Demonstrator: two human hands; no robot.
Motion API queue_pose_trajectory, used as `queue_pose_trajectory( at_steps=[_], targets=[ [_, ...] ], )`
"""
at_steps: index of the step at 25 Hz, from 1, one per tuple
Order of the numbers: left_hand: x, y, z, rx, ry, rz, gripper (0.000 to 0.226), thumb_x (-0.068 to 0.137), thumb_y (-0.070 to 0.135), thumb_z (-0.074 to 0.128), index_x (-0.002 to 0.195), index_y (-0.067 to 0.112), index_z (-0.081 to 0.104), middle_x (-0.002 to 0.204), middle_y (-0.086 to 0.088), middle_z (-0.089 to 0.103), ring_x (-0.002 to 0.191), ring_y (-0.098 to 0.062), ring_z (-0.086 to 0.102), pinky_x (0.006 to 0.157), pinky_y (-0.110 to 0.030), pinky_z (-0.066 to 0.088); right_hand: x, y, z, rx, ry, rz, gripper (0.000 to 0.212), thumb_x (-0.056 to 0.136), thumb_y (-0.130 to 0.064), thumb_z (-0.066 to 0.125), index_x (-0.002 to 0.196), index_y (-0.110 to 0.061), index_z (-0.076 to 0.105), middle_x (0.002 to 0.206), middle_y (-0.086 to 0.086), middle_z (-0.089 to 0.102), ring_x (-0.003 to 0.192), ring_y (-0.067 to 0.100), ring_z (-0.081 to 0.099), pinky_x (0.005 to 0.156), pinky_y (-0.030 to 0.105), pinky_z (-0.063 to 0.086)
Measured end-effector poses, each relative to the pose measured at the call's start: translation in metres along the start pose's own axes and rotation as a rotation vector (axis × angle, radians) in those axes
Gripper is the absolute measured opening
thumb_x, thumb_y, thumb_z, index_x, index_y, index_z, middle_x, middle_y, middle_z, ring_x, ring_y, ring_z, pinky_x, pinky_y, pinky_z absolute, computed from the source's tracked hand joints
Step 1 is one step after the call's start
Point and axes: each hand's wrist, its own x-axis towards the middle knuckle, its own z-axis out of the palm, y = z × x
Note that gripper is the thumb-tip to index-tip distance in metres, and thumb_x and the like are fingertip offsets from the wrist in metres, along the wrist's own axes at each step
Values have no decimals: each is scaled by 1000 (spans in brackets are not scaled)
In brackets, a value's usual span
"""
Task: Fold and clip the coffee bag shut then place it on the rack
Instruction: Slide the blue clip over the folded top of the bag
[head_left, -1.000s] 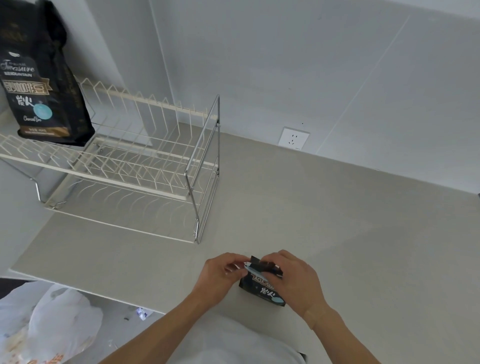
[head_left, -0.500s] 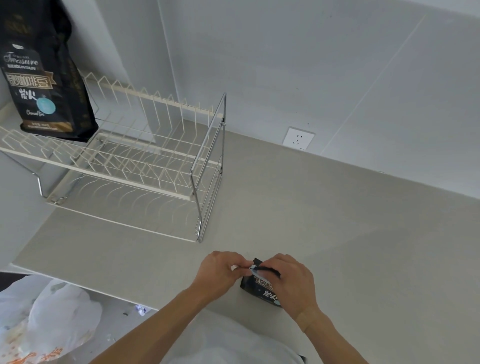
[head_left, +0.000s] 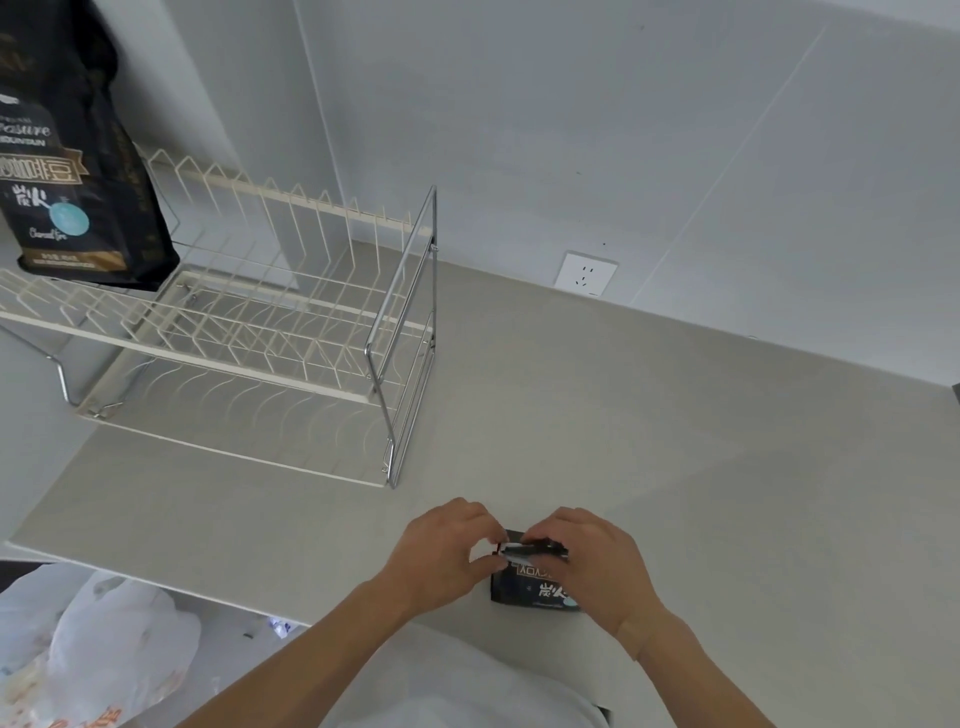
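Both hands pinch the small black coffee bag (head_left: 530, 587) on the countertop (head_left: 675, 441), left hand (head_left: 441, 551) and right hand (head_left: 592, 566) pressing a clip (head_left: 535, 547) onto its folded top; clipping step, then carry to dish rack (head_left: 249, 332).

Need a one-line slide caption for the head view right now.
Both hands, left and right, work a clip onto the small coffee bag on the counter.
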Motion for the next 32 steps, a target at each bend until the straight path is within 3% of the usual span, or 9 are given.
queue_pose_trajectory(
  at_steps=[2, 7, 12, 14, 20, 23, 28, 32],
  targets=[
    [0, 4, 0, -15, 15, 6, 29, 80, 45, 69, 105, 32, 68, 104, 14, 64, 99, -4, 54, 76, -23, 46, -8, 5, -2, -6, 5, 30, 13, 82, -40, 67, 94, -37, 72, 90, -18, 69, 83, 0, 57, 65, 16, 40],
    [4, 23, 10, -63, 38, 14, 17, 78, 41, 73, 91, 30, 74, 91, 10, 67, 89, -9, 57, 70, -26, 48, -16, 2, 1, 1, 65, 55, 11, 82, -41, 67, 88, -36, 75, 79, -13, 69, 76, 3, 56, 62, 24, 46],
    [8, 26, 8, 116, 63, 125, 20, 78, 43, 72, 72, 24, 70, 79, 11, 67, 76, -15, 58, 60, -28, 47, -19, -2, 4, 87, 162, 17, 3, 75, -27, 78, 74, -30, 77, 62, -9, 65, 64, 8, 54, 53, 25, 43],
    [11, 26, 4, 172, 30, 135, 26, 82, 46, 66, 74, 22, 69, 82, 9, 67, 80, -17, 57, 64, -31, 45, -18, -5, 7, 120, 191, 5, 3, 74, -28, 79, 72, -28, 78, 60, -7, 65, 63, 11, 55, 52, 28, 46],
    [19, 25, 0, 229, -81, 141, 23, 86, 44, 58, 94, 26, 70, 99, 7, 65, 98, -17, 50, 80, -31, 38, -28, 0, 12, 178, 191, 91, 14, 74, -43, 77, 84, -34, 77, 70, -13, 68, 71, 5, 56, 59, 26, 49],
    [22, 27, -1, 242, -97, 147, 19, 85, 40, 61, 96, 27, 68, 100, 7, 63, 97, -18, 52, 79, -30, 38, -39, 19, 11, 238, 178, 148, 24, 71, -36, 81, 93, -38, 74, 89, -24, 70, 91, 0, 58, 76, 23, 51],
    [21, 31, 4, 129, -104, 192, 20, 84, 40, 64, 99, 29, 70, 101, 8, 65, 94, -14, 54, 76, -27, 39, -50, 39, 18, 602, 195, 309, 35, 63, -19, 88, 85, -44, 77, 102, -31, 67, 105, 0, 58, 91, 29, 51],
    [25, 44, 18, 105, -101, 233, 14, 87, 28, 61, 94, 24, 72, 91, 4, 67, 87, -18, 55, 75, -31, 42, -50, 43, 26, 613, 224, 299, 36, 60, -24, 89, 79, -51, 75, 102, -33, 67, 108, 1, 56, 93, 25, 46]
  ],
)
